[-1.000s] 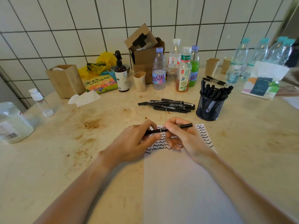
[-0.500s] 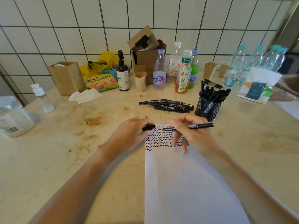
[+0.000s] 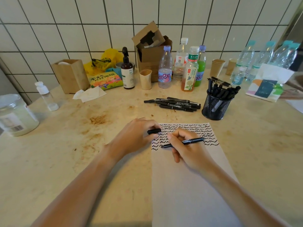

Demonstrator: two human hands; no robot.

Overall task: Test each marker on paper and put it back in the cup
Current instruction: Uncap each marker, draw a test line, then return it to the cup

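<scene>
A white sheet of paper (image 3: 188,185) lies in front of me, its top covered with rows of black squiggles. My right hand (image 3: 186,148) grips an uncapped black marker (image 3: 193,141) in a writing hold, its tip on the paper at the left end of the lowest rows. My left hand (image 3: 136,136) pinches the marker's black cap (image 3: 153,131) at the paper's left edge. A black mesh cup (image 3: 215,107) holding several markers stands at the back right. A pile of loose black markers (image 3: 175,104) lies left of the cup.
Bottles (image 3: 165,68), paper cups (image 3: 217,67), a cardboard box (image 3: 150,51), a brown pump bottle (image 3: 127,71) and a snack bag (image 3: 105,80) line the tiled wall. A plastic jar (image 3: 14,115) stands far left, a tissue pack (image 3: 268,84) far right. Brown stains mark the counter.
The hands pulled the cap off the marker. The left hand kept the cap. The right hand turned the marker and brought its tip down to the paper.
</scene>
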